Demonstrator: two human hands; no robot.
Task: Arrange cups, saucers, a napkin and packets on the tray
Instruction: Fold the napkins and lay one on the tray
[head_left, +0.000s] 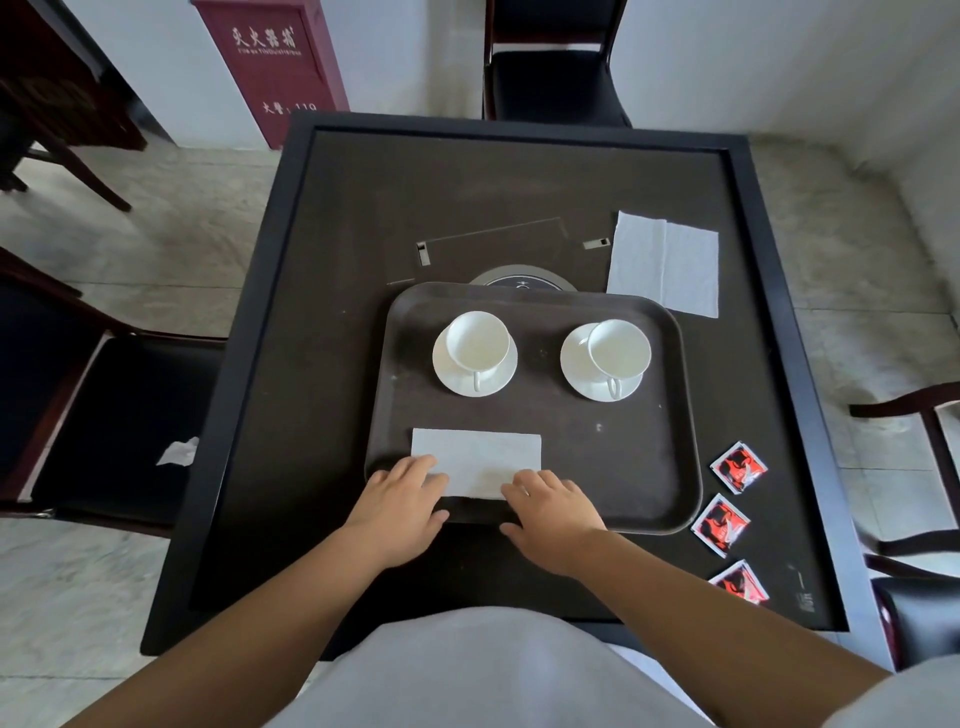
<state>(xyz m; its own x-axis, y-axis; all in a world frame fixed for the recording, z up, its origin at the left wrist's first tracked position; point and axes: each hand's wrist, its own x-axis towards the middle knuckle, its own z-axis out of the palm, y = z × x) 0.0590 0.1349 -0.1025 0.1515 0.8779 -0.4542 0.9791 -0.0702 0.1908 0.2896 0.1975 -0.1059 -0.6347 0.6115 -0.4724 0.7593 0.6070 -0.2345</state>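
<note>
Dark tray (644, 499) sits on a black square table (332, 218), near the front edge. A folded white napkin (475, 457) lies flat in the tray's near-left part. Both hands rest on its near edge: left hand (402, 506) w/ fingers spread flat over the napkin's near-left corner, right hand (553, 514) w/ fingers flat over the near-right corner. Hands are apart, palms down, fingers extended, pressing on the napkin, not gripping it; thumbs lie on the tray's front rim.

Beyond the napkin, two white cups on white saucers stand side by side in the tray's far half: left cup (478, 343) on left saucer (452, 379), right cup (621, 348) on right saucer (576, 374). Both cups upright and look empty, handles pointing toward the person. Well apart from both hands.

Second napkin (665, 262), unfolded w/ a crease, lies on the table just past the tray's far-right corner, off the tray.

Three red-black-white packets in a row on the table, right of the tray: far packet (738, 467), mid packet (721, 525), near packet (740, 583). Print on them too small to read.

Red cabinet (270, 67) on the floor behind the table has white Chinese characters, small Latin text too blurred to read, and lower down the no. "119". A round grey disc (522, 279) peeks out behind the tray's far rim.
</note>
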